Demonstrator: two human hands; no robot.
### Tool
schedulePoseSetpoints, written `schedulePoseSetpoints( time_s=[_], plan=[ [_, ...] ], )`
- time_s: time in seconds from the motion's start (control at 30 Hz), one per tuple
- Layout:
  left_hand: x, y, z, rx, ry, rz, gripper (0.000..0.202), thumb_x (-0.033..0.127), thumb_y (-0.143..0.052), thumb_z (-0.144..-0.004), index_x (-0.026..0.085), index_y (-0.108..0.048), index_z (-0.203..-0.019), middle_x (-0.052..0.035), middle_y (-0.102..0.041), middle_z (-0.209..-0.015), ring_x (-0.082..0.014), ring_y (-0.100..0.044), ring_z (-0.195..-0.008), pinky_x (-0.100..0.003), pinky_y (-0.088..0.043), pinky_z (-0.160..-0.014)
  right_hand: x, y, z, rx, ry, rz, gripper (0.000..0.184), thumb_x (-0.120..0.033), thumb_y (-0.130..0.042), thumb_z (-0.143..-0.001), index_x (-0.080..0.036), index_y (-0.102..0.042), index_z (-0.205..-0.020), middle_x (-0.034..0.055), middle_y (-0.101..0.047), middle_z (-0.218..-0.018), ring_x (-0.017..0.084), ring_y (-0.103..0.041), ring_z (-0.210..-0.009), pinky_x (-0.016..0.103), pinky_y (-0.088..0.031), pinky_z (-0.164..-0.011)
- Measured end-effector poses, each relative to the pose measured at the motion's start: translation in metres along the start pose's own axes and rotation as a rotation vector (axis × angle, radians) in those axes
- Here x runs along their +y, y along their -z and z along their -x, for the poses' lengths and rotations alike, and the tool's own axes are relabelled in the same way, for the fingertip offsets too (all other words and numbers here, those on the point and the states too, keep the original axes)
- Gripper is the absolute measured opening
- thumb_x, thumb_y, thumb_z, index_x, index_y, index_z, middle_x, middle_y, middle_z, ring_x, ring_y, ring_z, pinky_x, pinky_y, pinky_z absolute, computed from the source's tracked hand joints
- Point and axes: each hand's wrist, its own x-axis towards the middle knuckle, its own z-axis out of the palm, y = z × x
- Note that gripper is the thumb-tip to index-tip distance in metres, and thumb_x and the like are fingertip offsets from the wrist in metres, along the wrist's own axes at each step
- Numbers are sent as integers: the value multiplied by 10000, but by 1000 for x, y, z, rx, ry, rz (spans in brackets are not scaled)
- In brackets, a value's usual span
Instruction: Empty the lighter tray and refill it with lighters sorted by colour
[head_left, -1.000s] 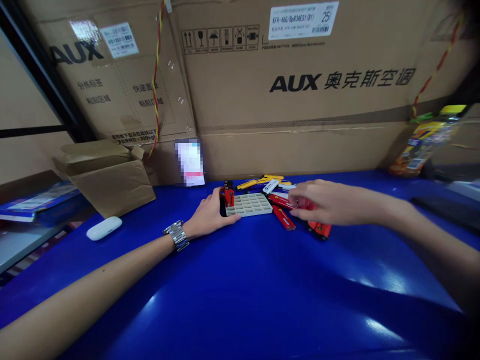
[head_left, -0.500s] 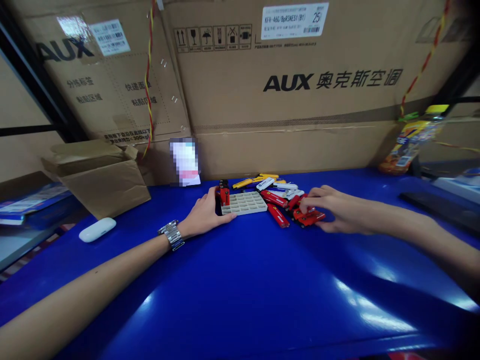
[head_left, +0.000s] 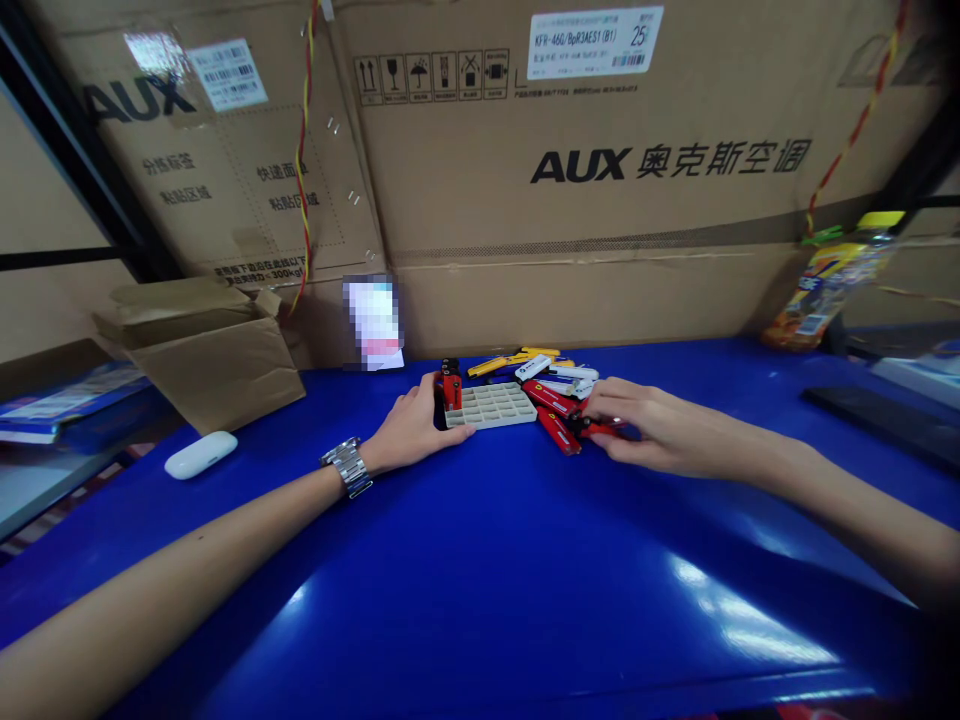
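Observation:
A pale compartment tray [head_left: 491, 405] lies on the blue table. My left hand [head_left: 416, 420] grips its left end, thumb along the front edge and fingers at the back corner. In the tray's left end stand red, black-topped pieces that look like lighters [head_left: 452, 390]. To the right, my right hand [head_left: 637, 425] is closed on a red lighter [head_left: 600, 430], mostly hidden by the fingers. Close by are loose red lighters [head_left: 559, 430], white lighters [head_left: 574, 371] and yellow lighters [head_left: 489, 367], piled beside and behind the tray.
Large cardboard boxes [head_left: 637, 230] wall off the back. A small open carton [head_left: 217, 365] and a white earbud case [head_left: 201, 455] sit at the left. A lit, blurred-out screen [head_left: 377, 325] leans at the back. A drink bottle [head_left: 832, 285] and a dark flat object [head_left: 877, 425] are at the right.
My right hand has moved slightly left with the red lighter, and its fingers now cover more of it. My left hand keeps its hold on the tray.

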Motion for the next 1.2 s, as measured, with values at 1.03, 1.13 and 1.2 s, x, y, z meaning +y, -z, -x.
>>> schedulePoseSetpoints(
  time_s=[1.03, 1.13, 1.2],
  plan=[
    [-2, -1, -1, 29, -64, -29, 772, 591, -618, -710, 131, -367, -1278, -185, -586, -1159, -346, -558, -1081, -487, -442, -876, -60, -58, -69, 342, -211, -1225, 255, -377, -558, -870, -202, -427, -739, -40, -464, -605, 82, -429, -520, 262, -365, -509],
    [-1, -1, 0, 34, -58, -20, 785, 589, -622, -703, 138, -360, -1289, -181, -587, -1160, -347, -560, -1079, -486, -440, -876, -64, -56, -68, 278, -228, -1344, 252, -387, -578, -848, -197, -453, -741, -21, -513, -654, 82, -457, -521, 249, -375, -485],
    [0, -1, 1, 39, -52, -26, 794, 591, -620, -702, 141, -351, -1298, -181, -586, -1163, -349, -560, -1080, -489, -435, -882, -67, -53, -67, 257, -285, -1447, 266, -399, -598, -827, -209, -432, -744, -59, -450, -584, 59, -362, -443, 204, -275, -397]
  ],
)
